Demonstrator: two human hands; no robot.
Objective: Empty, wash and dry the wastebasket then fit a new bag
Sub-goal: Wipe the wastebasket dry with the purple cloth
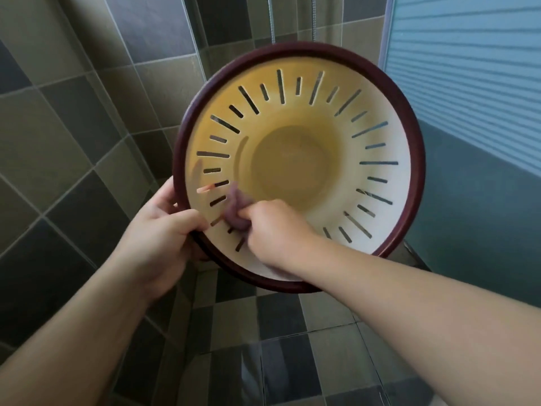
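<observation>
A round cream wastebasket [389,136] with slotted walls and a dark red rim is held up in the air, its mouth tilted toward me. My left hand [159,232] grips the rim at its lower left, thumb inside and fingers behind. Reaching into the basket, my right hand [270,227] grips a bunched purple cloth [235,209] and presses it against the inner wall at the lower left. The basket holds nothing else; its bottom looks yellowish.
Grey and olive tiled walls stand at the left and behind. A frosted glass shower screen [468,68] is at the right. A metal shower hose [272,19] hangs behind the basket. Checkered tile floor lies below.
</observation>
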